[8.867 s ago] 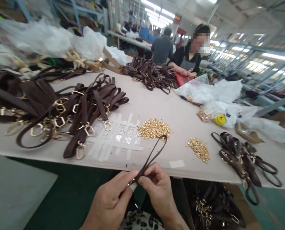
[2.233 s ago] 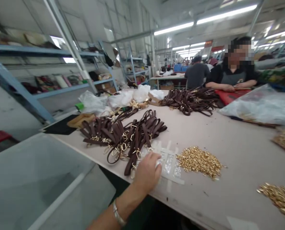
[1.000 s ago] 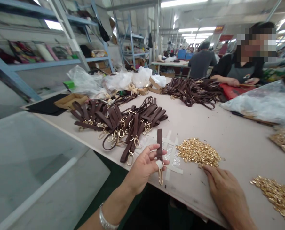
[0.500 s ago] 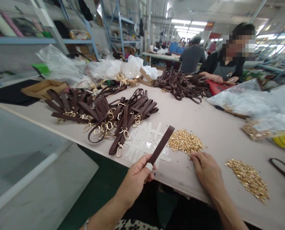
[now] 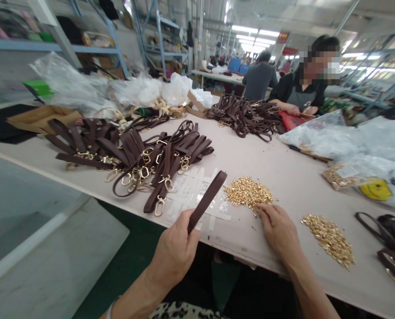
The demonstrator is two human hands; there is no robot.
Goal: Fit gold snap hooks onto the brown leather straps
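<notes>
My left hand is closed round a dark brown leather strap, whose looped end rises up and to the right above the table edge. The strap's lower end is hidden in my fist. At the near edge of a heap of small gold metal pieces, my right hand has its thumb and fingertips pressed together. Whether a piece is between those fingertips is too small to make out. To the right of this hand lies a second gold heap.
Brown straps with gold clasps are piled on the left of the table. More straps lie at the back, near a co-worker. Plastic bags and a yellow spool lie at the right.
My left hand has turned so its back faces me, and the strap has shifted left and slightly down in view. My right hand stays at the heap's edge. The camera view has swung slightly right.
</notes>
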